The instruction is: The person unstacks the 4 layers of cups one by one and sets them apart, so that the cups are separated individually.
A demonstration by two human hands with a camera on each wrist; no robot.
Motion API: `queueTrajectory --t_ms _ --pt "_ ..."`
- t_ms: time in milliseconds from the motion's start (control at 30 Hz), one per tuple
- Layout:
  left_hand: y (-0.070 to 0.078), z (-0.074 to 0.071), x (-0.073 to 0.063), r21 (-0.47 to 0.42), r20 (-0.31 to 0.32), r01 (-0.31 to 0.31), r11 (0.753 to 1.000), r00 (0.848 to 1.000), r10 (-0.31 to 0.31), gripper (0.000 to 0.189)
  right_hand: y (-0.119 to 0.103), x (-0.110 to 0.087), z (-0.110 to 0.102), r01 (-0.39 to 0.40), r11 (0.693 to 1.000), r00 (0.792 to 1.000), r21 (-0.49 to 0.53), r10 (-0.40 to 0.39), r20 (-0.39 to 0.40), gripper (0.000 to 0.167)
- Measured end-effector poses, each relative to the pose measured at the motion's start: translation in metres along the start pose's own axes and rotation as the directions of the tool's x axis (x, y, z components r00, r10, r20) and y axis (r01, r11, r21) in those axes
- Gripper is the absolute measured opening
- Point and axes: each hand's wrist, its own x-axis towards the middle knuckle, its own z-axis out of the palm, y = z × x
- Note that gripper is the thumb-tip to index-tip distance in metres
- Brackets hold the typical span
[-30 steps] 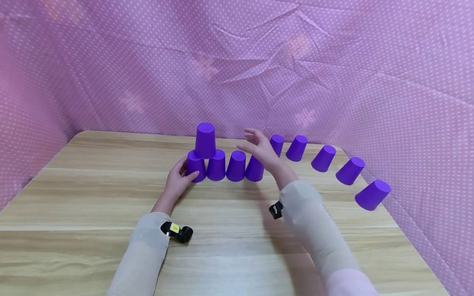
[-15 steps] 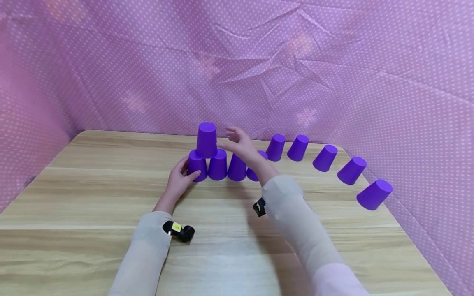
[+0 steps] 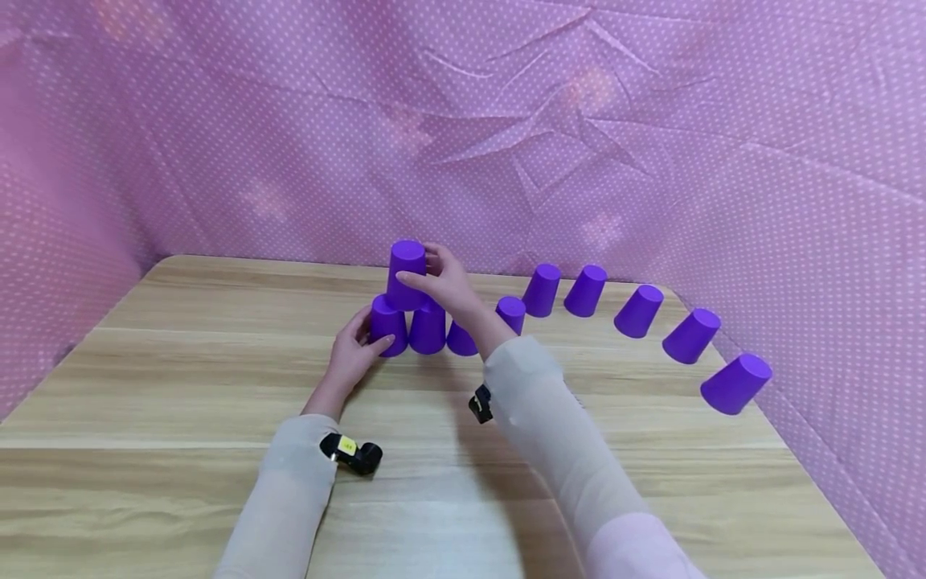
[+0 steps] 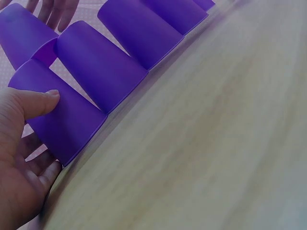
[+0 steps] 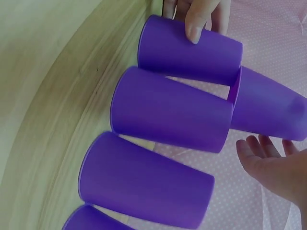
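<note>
We identify ten purple plastic cups, all inverted, on the wood-grain table (image 3: 181, 386). Four form a row: we label them the first row cup (image 3: 388, 330), the second row cup (image 3: 428, 328), the third row cup (image 3: 460, 341) and the fourth row cup (image 3: 511, 312), from left to right. The upper cup (image 3: 405, 261) stands upside down across the tops of the first two, bridging the join between them. We observe the left hand (image 3: 350, 354) gripping the first row cup, thumb on its near face and fingers around its outer side. We find the right hand (image 3: 450, 285) at the upper cup, its thumb in front and its fingers at the right side, partly behind; we cannot tell whether they press on the wall. The right forearm partly covers the third and fourth row cups in the head view. To the right, we count five separate cups (image 3: 638, 312) in a spaced, curving line toward the table's right edge. We note a black wrist camera (image 3: 352, 454) at the left sleeve (image 3: 278, 503) and a pink dotted cloth (image 3: 304, 161) behind the table.
</note>
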Motion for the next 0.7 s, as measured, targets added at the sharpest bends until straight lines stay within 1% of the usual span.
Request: queueTrajectory --t_ms 233,467,700 --pt "-0.0006 0.0010 0.0002 -0.002 0.000 0.005 1.000 1.000 -0.005 0.061 -0.0037 0.0017 0.0048 -0.026 0.999 0.998 0.019 0.027 -0.053 0.062" --pt "0.0010 0.0007 -0.0008 -0.012 -0.001 -0.006 1.000 1.000 0.006 0.061 -0.0042 0.0050 0.0065 -0.011 0.999 0.998 0.048 0.014 -0.064 0.055" --pt "0.0015 0.0000 -0.0016 0.004 -0.004 0.005 1.000 1.000 -0.005 0.061 -0.0035 0.0067 0.0094 -0.017 0.998 0.997 0.053 0.021 -0.073 0.052"
